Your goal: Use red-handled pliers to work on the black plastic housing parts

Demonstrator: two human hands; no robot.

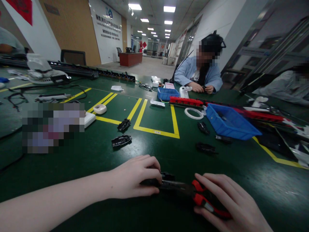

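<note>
- Black plastic part (166, 180): pinned down by the clenched left hand (135, 177).
- Red-handled pliers (205, 201): gripped in the right hand (227, 203).
- Smooth green table (169, 151): open room was left just beyond.

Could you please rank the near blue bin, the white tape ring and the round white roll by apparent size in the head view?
1. near blue bin
2. white tape ring
3. round white roll; only slightly smaller than the ring, so that order is unsure.

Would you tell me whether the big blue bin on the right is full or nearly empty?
Nearly empty. The blue bin shows mostly bare blue floor, with only a small dark piece or two near its far end; its near corner is hidden behind the front wall.
</note>
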